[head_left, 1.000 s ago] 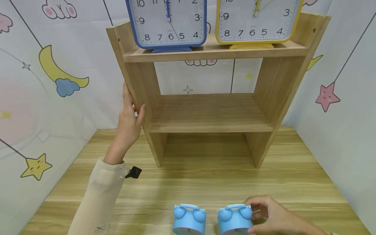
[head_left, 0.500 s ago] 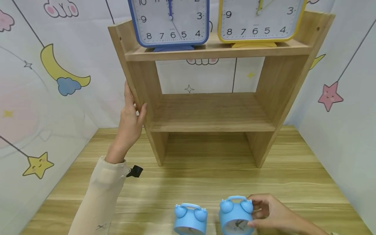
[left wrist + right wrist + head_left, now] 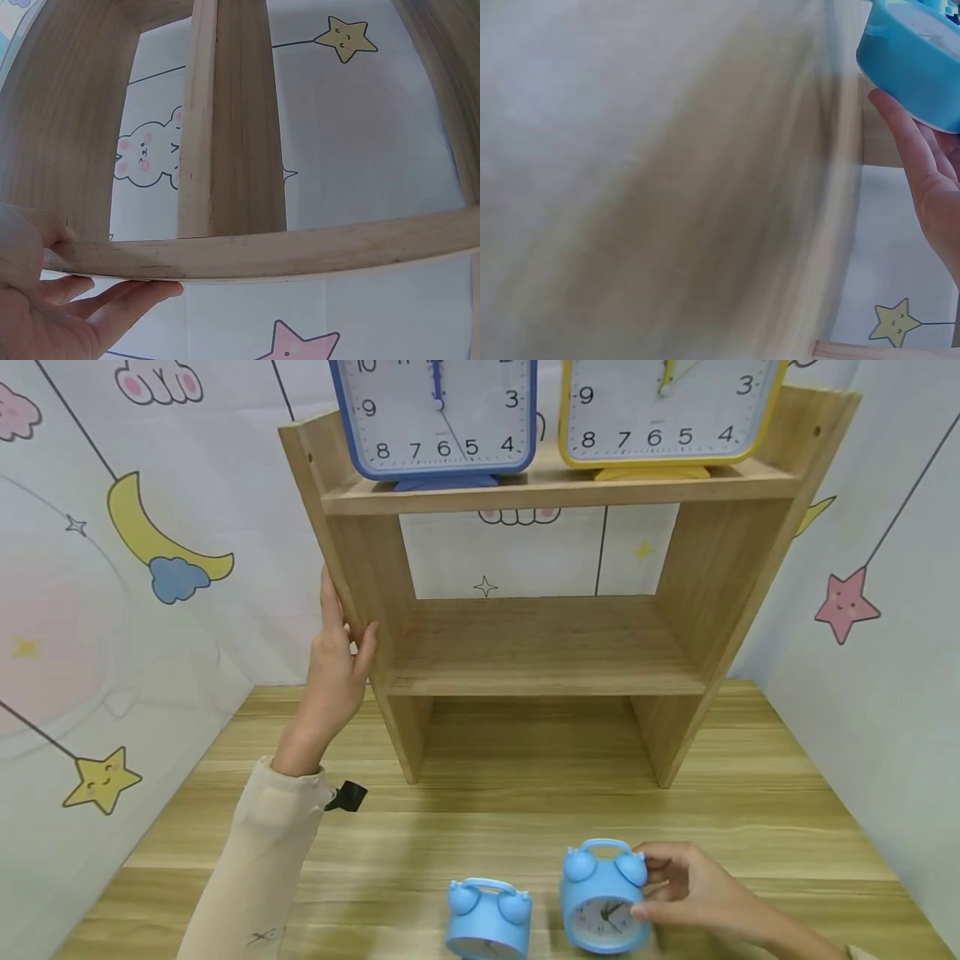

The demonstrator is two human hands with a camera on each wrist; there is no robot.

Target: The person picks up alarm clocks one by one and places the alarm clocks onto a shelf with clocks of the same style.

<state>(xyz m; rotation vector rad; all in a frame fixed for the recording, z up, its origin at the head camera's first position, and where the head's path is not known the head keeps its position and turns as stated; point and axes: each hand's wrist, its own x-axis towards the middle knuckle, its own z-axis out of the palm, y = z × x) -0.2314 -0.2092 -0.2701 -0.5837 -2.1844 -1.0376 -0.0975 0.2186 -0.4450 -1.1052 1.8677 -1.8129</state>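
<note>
My right hand [image 3: 693,887] pinches a small light-blue twin-bell alarm clock [image 3: 603,902] by its right side, thumb at the front edge; its dial faces me. A second light-blue alarm clock [image 3: 489,922] stands on the table to its left, partly cut off by the frame's bottom. My left hand [image 3: 333,668] holds the left side panel of a wooden shelf [image 3: 543,685]. In the left wrist view, the thumb lies inside that panel [image 3: 300,255] and the fingers [image 3: 135,304] outside. The right wrist view shows the fingertips under the held clock [image 3: 911,71].
On the shelf's top board stand a blue-framed square clock [image 3: 442,422] and a yellow-framed one [image 3: 667,414], both cut off above. The wood-grain table [image 3: 405,843] spreads around the shelf. Patterned curtains [image 3: 60,568] enclose the back and sides.
My right hand has raised its alarm clock and moved it forward, tipping it so the dial shows more. The left hand keeps its hold on the shelf; the whole view shifts slightly.
</note>
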